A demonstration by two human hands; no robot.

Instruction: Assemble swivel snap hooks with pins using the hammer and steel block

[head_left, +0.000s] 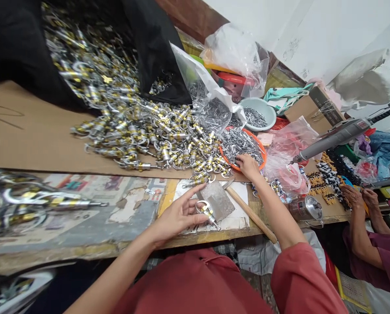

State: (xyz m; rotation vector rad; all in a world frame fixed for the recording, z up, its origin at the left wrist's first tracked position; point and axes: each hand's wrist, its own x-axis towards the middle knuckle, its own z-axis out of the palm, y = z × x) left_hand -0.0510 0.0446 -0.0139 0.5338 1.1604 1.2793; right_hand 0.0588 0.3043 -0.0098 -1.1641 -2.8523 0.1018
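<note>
Near the worktop's front edge, the left hand is pinching a yellow-banded metal fitting; the right hand is resting at the orange basin, grip unclear. The hammer is overhanging that edge; the forearm could knock it off.

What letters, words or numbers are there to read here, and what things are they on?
"N" or "Z", hand-drawn on the flat cardboard; I can't tell which.
Print on the brown box: too small and blurred to read.
Label on the gray tool: too small.
Marks on the lidded cup: too small.
Worn print on the table: too blurred.
</note>
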